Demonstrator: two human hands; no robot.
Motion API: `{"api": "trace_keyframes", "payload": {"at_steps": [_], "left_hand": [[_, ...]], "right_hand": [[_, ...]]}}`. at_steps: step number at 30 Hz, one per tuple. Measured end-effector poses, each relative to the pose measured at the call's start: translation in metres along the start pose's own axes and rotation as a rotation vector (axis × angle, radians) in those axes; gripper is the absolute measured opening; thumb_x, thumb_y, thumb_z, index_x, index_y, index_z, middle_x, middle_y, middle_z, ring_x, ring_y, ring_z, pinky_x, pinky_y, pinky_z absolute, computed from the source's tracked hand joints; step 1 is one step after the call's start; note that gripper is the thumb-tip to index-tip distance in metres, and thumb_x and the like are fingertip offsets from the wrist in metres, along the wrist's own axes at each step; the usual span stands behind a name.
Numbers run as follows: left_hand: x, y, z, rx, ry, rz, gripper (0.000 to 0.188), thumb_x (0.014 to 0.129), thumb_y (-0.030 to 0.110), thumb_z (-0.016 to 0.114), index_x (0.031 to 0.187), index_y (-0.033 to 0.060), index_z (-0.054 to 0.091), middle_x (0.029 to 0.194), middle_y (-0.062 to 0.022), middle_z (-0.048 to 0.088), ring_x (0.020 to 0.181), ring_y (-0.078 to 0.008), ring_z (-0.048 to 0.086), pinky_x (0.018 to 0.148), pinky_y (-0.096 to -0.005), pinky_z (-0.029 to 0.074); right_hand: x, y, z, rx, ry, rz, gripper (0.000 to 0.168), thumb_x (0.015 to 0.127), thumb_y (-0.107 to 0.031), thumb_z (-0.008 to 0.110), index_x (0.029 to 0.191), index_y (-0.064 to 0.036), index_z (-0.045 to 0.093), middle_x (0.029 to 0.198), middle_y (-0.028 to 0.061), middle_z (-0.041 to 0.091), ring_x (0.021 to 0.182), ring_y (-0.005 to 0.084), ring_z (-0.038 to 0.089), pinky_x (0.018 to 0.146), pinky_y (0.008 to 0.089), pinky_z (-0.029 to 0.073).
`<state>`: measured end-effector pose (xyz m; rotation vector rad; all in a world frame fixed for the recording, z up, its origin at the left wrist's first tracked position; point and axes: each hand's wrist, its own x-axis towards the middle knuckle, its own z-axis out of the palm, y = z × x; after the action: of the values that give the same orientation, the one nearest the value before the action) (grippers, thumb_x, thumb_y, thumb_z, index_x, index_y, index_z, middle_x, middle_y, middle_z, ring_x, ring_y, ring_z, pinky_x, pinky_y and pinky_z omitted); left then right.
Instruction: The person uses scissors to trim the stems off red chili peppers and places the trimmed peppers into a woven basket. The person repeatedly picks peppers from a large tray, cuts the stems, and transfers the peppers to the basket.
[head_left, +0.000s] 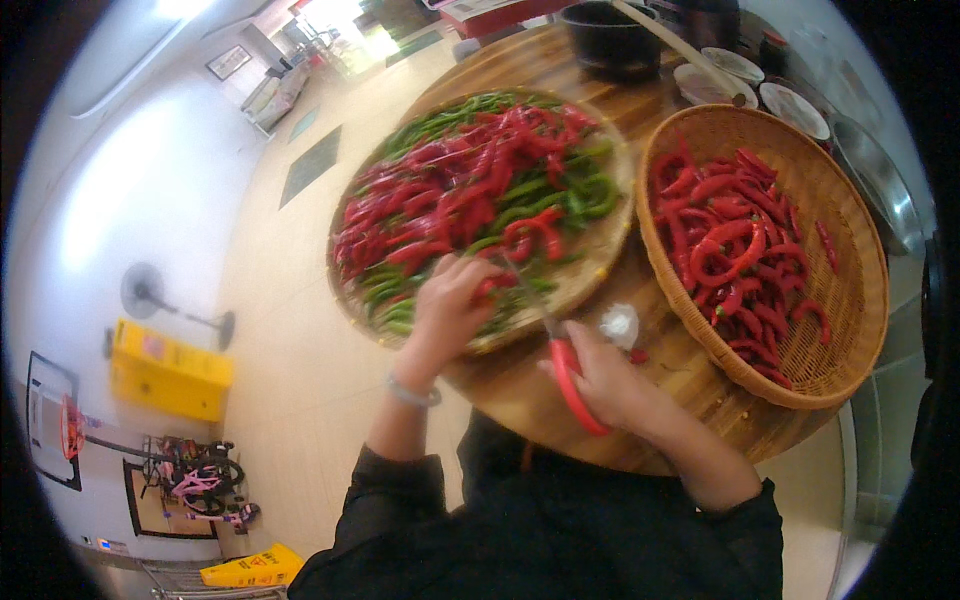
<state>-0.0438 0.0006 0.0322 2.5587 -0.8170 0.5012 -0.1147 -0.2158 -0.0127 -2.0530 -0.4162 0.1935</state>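
Observation:
My right hand (611, 375) grips a pair of scissors (568, 382) with red handles, their blades pointing over the near side of a round woven tray (600, 274). Close to the blades, my left hand (454, 300) has its fingers curled around a red chili pepper (495, 283), blurred and partly covered by the fingers. On the tray, a broad band of red chili peppers (450, 187) lies over and among green chili peppers (525, 191). To the right, a deep wicker basket (832, 375) holds a heap of red chili peppers (739, 240).
The tray and basket rest on a round wooden table (540, 405). Between them lies a small white object (619, 325). A black pot (611, 37), a wooden stick (675, 45), bowls (793, 109) and a metal basin (877, 180) stand at the far right.

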Motion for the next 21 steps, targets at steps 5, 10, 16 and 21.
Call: {"api": "trace_keyframes", "payload": {"at_steps": [5, 10, 16, 21], "left_hand": [[0.008, -0.003, 0.008, 0.03, -0.023, -0.014, 0.042, 0.057, -0.002, 0.065, 0.098, 0.0071, 0.061, 0.094, -0.0076, 0.061, 0.092, -0.0292, 0.052, 0.082, -0.0386, 0.042], [0.028, -0.016, 0.034, 0.215, 0.046, -0.043, 0.035, 0.056, 0.006, 0.069, 0.089, 0.0118, 0.059, 0.089, -0.0047, 0.057, 0.093, -0.0272, 0.05, 0.081, -0.0405, 0.035], [0.044, -0.027, 0.073, 0.328, -0.013, -0.043, 0.039, 0.061, 0.013, 0.074, 0.095, 0.0128, 0.054, 0.083, -0.0067, 0.058, 0.089, -0.0282, 0.054, 0.076, -0.0406, 0.034], [0.043, -0.034, 0.073, 0.241, -0.005, -0.079, 0.035, 0.067, 0.012, 0.073, 0.096, 0.0083, 0.055, 0.081, -0.0115, 0.061, 0.08, -0.0298, 0.058, 0.074, -0.0387, 0.04]], "right_hand": [[0.004, 0.008, 0.002, 0.342, -0.03, 0.04, 0.044, 0.089, -0.039, 0.059, 0.099, 0.001, 0.043, 0.073, 0.02, 0.061, 0.062, 0.0331, 0.061, 0.058, 0.0425, 0.047], [0.007, -0.001, -0.008, 0.828, -0.039, 0.376, 0.039, 0.088, -0.043, 0.059, 0.098, -0.008, 0.046, 0.059, -0.0002, 0.048, 0.043, 0.0106, 0.047, 0.037, 0.0269, 0.038], [0.009, -0.003, -0.017, 0.932, 0.072, 0.403, 0.04, 0.088, -0.046, 0.059, 0.1, -0.01, 0.046, 0.058, -0.0018, 0.043, 0.038, 0.0075, 0.041, 0.033, 0.0233, 0.034], [0.013, 0.006, -0.012, 0.877, 0.011, 0.306, 0.035, 0.089, -0.041, 0.058, 0.1, -0.01, 0.047, 0.06, -0.0014, 0.046, 0.042, 0.0077, 0.042, 0.036, 0.0231, 0.036]]}}
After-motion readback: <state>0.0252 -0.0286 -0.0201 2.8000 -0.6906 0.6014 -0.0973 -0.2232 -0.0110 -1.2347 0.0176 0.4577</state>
